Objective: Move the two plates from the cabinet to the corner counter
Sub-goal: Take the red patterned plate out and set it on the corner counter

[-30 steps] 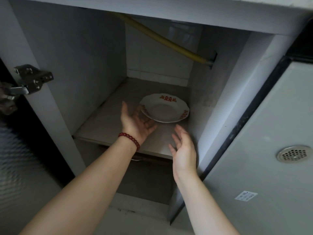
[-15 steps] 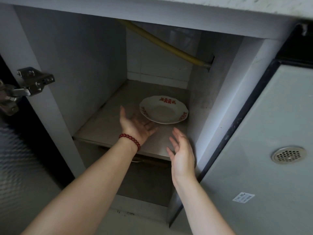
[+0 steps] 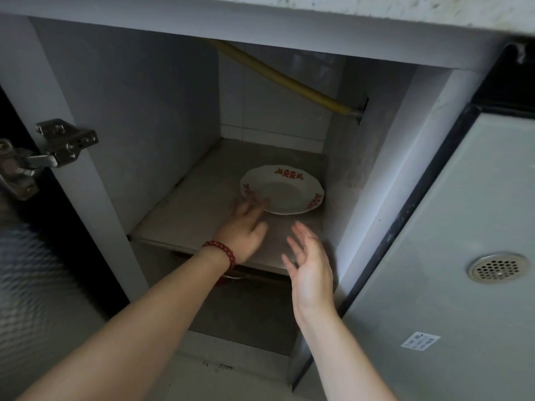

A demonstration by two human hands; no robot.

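Note:
A white plate (image 3: 285, 191) with red patterns on its scalloped rim lies on the metal shelf (image 3: 202, 204) inside the open cabinet, toward the right rear. I cannot tell whether it is one plate or a stack. My left hand (image 3: 244, 230), with a red bead bracelet on the wrist, is palm down, and its fingertips touch the plate's near left rim. My right hand (image 3: 311, 264) hovers open, palm facing left, in front of the shelf's right end, clear of the plate.
A yellow hose (image 3: 278, 75) runs diagonally across the cabinet's upper back. The open door's hinge (image 3: 58, 146) juts out at the left. On the right is a pale panel with a round vent (image 3: 498, 266). A lower compartment lies under the shelf.
My left hand has turned palm down and reached forward until its fingers meet the plate's rim. My right hand stays open near the shelf edge.

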